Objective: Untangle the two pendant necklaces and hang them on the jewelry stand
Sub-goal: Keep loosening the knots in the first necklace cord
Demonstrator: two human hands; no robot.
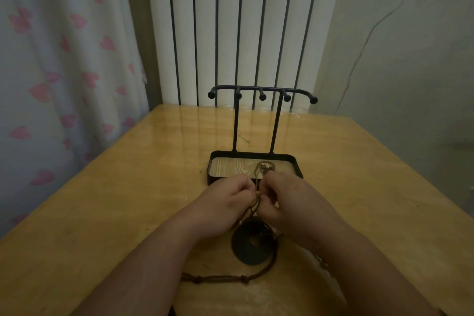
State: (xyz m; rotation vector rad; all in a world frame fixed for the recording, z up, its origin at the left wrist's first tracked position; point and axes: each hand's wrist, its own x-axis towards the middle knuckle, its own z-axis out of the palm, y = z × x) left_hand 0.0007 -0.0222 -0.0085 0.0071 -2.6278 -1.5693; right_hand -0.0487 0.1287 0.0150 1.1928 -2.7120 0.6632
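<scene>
**Pinching the tangled cords in front of the stand**

Both hands meet at the middle of the wooden table (107, 187), just in front of the jewelry stand (261, 89). The left hand (225, 202) and the right hand (289, 200) have their fingers curled in, and each pinches the thin brown cords (257, 200) between thumb and fingertips. The two hands are almost touching.

From the pinch, the cords run forward over the front rim into the stand's tray (225, 165). There they lie in a loose loop on the wood-grain floor, and a small dark piece among them is too small to make out. Strands also drop back toward the person to a dark round pendant (246, 246) with a hole in its centre, which sits between the two wrists. I cannot tell whether it rests on the table or hangs just above it. A knotted brown cord (223, 277) trails from the pendant's near edge across the table and passes under the left forearm.

All five ball-tipped pegs (262, 97) on the stand's top bar are bare. Behind the table stands a white ribbed radiator (230, 20), and a curtain (64, 59) printed with pink hearts hangs to the left.
</scene>
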